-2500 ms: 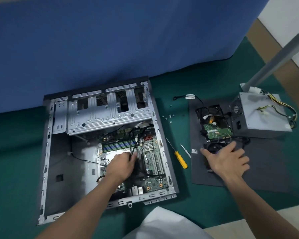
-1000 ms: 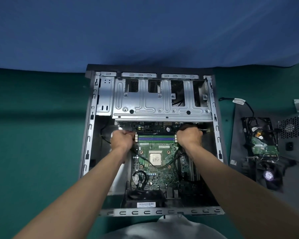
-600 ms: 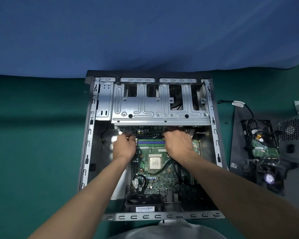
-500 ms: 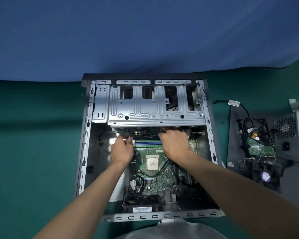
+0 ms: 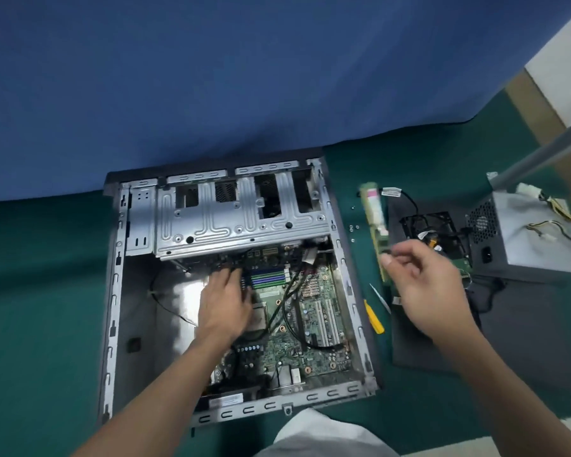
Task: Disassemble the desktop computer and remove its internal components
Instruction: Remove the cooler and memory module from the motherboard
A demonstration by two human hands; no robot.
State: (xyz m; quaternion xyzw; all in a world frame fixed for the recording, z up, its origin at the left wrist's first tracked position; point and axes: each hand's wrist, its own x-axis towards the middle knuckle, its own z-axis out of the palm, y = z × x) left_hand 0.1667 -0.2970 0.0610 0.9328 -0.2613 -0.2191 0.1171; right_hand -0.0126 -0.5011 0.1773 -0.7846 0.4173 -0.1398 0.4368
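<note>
Right grip [image 5: 422, 285]: thumb and fingertips pinch the near end of the green memory module [image 5: 374, 222]. The module is out of the case [image 5: 112, 291] and in the air just beside its right wall, far end pointing away from you above the loose screws [image 5: 353, 229]. The picture is blurred here, so the exact finger placement is unclear.

- Hold the module by its edges and keep off the contact strip.
- Lay it flat on the dark mat [image 5: 524, 324], near the drive and fan pile [image 5: 432, 232]. Avoid the screws and the screwdriver [image 5: 373, 318].

Left grip [image 5: 225, 301]: fingers extended, resting at the left end of the memory slots [image 5: 267, 277], holding nothing visible. Cannot tell if another module sits there.

- If one does, push both end latches outward and lift it straight up.
- Mind the black cables [image 5: 287, 301] crossing the motherboard [image 5: 310, 324].
</note>
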